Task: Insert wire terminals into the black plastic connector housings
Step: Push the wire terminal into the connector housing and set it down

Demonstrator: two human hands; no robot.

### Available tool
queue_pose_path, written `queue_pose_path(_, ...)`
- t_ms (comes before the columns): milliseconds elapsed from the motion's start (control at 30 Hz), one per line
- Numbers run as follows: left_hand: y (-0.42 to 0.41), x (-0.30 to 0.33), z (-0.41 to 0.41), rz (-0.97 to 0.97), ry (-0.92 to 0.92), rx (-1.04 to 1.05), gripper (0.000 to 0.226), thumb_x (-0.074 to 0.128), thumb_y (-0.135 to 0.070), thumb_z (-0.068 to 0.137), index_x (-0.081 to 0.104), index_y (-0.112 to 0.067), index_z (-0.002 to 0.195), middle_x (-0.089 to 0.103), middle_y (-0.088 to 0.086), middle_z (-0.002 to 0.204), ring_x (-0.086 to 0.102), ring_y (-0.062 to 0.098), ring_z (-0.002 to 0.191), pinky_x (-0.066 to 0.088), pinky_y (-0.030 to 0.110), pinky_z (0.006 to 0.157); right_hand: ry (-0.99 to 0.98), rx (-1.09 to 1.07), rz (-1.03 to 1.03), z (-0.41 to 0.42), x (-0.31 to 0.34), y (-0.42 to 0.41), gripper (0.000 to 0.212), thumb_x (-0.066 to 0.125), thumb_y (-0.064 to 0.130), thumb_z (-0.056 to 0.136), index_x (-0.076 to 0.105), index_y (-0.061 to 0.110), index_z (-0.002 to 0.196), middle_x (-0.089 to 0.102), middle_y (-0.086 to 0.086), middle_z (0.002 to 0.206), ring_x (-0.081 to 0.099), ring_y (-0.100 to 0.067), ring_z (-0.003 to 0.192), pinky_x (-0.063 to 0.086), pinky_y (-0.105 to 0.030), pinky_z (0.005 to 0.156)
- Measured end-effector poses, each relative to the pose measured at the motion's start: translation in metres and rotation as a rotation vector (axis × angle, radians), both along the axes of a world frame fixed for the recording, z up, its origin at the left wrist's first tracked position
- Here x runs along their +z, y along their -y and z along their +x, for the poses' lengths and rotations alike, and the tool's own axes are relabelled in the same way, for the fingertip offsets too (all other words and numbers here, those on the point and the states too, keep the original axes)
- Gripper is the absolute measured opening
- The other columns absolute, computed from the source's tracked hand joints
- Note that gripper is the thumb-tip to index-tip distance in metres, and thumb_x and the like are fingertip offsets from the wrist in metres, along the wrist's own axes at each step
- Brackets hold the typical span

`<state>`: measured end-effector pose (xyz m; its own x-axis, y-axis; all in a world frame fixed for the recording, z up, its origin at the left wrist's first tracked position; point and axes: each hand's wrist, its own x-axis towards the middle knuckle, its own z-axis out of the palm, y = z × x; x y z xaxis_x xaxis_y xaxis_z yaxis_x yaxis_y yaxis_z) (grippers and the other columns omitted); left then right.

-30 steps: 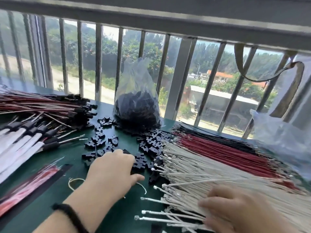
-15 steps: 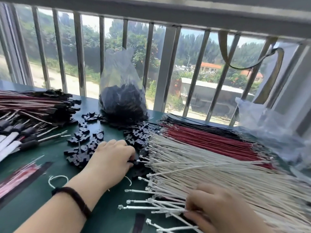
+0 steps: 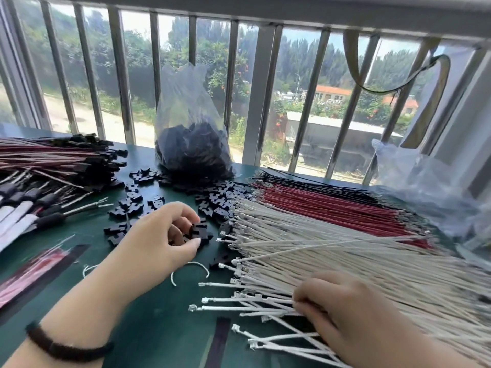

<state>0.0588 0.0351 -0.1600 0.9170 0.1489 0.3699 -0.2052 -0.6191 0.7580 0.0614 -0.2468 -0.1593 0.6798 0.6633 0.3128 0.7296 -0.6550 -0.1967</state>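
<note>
Green counter [image 3: 148,328] bearing a fan of white terminal wires [image 3: 345,261]; beside its left edge lie loose black housings [image 3: 132,203]. Right hand [image 3: 353,322], fingers curled, grips wires at the fan's near edge. Left hand [image 3: 159,240] pinches one housing [image 3: 199,231].

No text, label, brand, number or sign can be read anywhere in the view.
</note>
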Motion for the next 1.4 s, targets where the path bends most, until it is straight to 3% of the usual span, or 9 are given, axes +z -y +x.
queue_pose_path(167,0.011,0.001,-0.014,-0.04,-0.027,-0.058,0.012,0.066,-0.03,0.07,0.068,-0.036,0.08,0.06,-0.012,0.065,0.052,0.001,0.057,0.042,0.009,0.055,0.02,-0.005,0.076,0.002,-0.003,0.003,0.01,0.054,0.032,0.086,0.061,0.032,0.093,0.06,0.02,0.083,0.058,-0.001,0.074,0.053,-0.028,0.063)
queue_pose_path(333,0.023,0.003,-0.025,-0.136,-0.013,-0.107,0.033,0.075,-0.012,0.071,0.067,-0.041,0.085,0.058,-0.01,0.06,0.05,0.0,0.052,0.04,0.006,0.052,0.058,-0.017,0.212,0.004,-0.005,0.006,0.044,0.055,0.015,0.085,0.052,0.038,0.122,0.055,0.022,0.091,0.06,-0.004,0.074,0.053,-0.031,0.059)
queue_pose_path(533,0.047,-0.003,-0.038,-0.058,0.047,-0.159,0.043,0.077,-0.012,0.066,0.065,-0.045,0.091,0.067,-0.021,0.096,0.065,0.004,0.089,0.049,0.017,0.084,0.053,0.012,0.19,0.001,-0.003,0.007,0.026,0.058,0.026,0.086,0.065,0.037,0.108,0.059,0.02,0.088,0.06,-0.004,0.072,0.053,-0.032,0.058)
queue_pose_path(733,0.064,-0.002,-0.044,0.038,0.106,-0.155,0.046,0.073,0.0,0.069,0.072,-0.045,0.076,0.065,-0.031,0.09,0.062,-0.009,0.084,0.043,-0.001,0.071,0.118,0.003,0.13,-0.001,-0.001,0.004,0.012,0.063,0.031,0.083,0.071,0.035,0.092,0.061,0.018,0.079,0.057,0.0,0.067,0.052,-0.029,0.052)
queue_pose_path(867,0.07,-0.003,-0.045,0.049,0.099,-0.153,0.067,0.078,-0.017,0.071,0.047,-0.062,0.111,0.063,-0.032,0.091,0.057,-0.012,0.086,0.038,-0.003,0.07,0.126,0.009,0.09,-0.001,-0.005,0.004,0.012,0.063,0.03,0.082,0.072,0.034,0.09,0.063,0.016,0.079,0.06,-0.006,0.066,0.051,-0.028,0.051)
queue_pose_path(1033,0.068,-0.007,-0.047,0.032,0.056,-0.131,0.049,0.069,-0.068,0.052,0.051,-0.052,0.094,0.062,-0.024,0.086,0.058,-0.001,0.079,0.042,0.006,0.067,0.127,0.029,0.103,0.002,-0.009,0.006,0.012,0.063,0.03,0.083,0.072,0.033,0.09,0.064,0.015,0.079,0.061,-0.008,0.068,0.052,-0.03,0.053)
queue_pose_path(1133,0.068,-0.007,-0.045,0.202,0.124,-0.171,0.035,0.049,-0.069,0.068,0.054,-0.038,0.084,0.06,-0.02,0.085,0.055,-0.001,0.078,0.041,0.007,0.068,0.129,0.018,0.221,0.003,-0.006,0.009,0.01,0.064,0.033,0.083,0.071,0.033,0.09,0.062,0.019,0.079,0.057,0.0,0.068,0.051,-0.028,0.054)
queue_pose_path(1233,0.073,-0.009,-0.047,0.222,0.084,-0.219,0.025,0.04,-0.066,0.082,0.045,-0.044,0.091,0.054,-0.025,0.094,0.053,-0.004,0.084,0.04,0.008,0.071,0.132,0.023,0.35,0.004,0.001,0.013,0.01,0.061,0.036,0.084,0.069,0.034,0.089,0.06,0.021,0.079,0.056,0.003,0.07,0.051,-0.027,0.057)
queue_pose_path(1400,0.08,-0.015,-0.05,0.107,0.044,-0.196,0.03,0.045,-0.065,0.069,0.035,-0.044,0.088,0.047,-0.029,0.102,0.052,0.002,0.082,0.046,0.016,0.065,0.143,0.107,0.385,0.0,0.006,0.017,0.008,0.063,0.031,0.085,0.07,0.032,0.09,0.061,0.02,0.08,0.059,-0.001,0.071,0.05,-0.03,0.057)
